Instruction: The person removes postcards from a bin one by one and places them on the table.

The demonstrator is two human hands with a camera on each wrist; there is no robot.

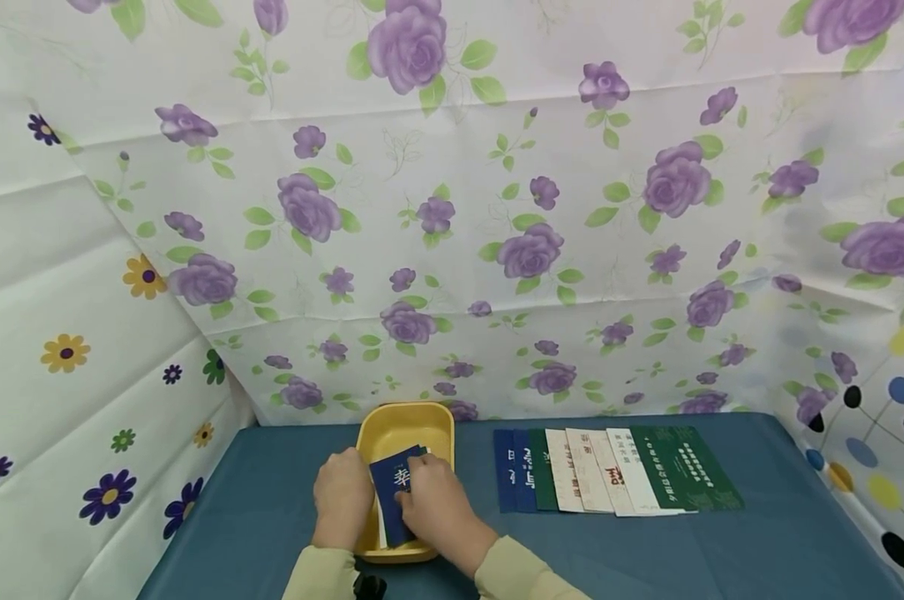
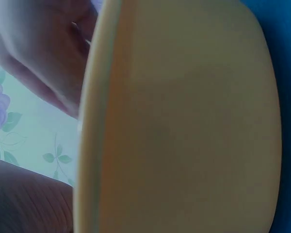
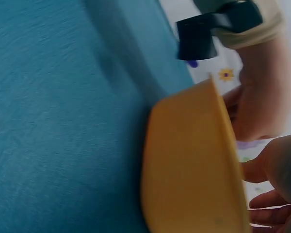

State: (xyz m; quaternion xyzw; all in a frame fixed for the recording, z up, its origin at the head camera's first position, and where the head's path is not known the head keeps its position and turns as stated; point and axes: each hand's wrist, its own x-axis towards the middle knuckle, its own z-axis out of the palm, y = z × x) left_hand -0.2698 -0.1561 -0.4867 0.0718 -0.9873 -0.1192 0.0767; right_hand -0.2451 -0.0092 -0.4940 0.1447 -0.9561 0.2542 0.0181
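A yellow tray [image 1: 405, 414] stands on the blue tabletop and holds a dark blue booklet [image 1: 393, 487] with white characters, a pale edge showing beneath it. My right hand [image 1: 442, 508] grips the booklet's right side, its thumb across the front cover. At the tray's left side, my left hand [image 1: 344, 493] is bent down beside the booklet's left edge. Its fingertips are hidden in the head view, and I cannot tell what they hold. Both wrist views show mostly the outer wall of the tray, with the right hand [image 3: 281, 182] past the rim in the right wrist view.
Right of the tray, a row of overlapping booklets [image 1: 594, 471] lies on the table [image 1: 571, 554], in dark blue, green, cream and white. Flowered cloth [image 1: 452, 250] hangs behind and at the sides. A black strap device [image 3: 218, 29] sits on the left wrist.
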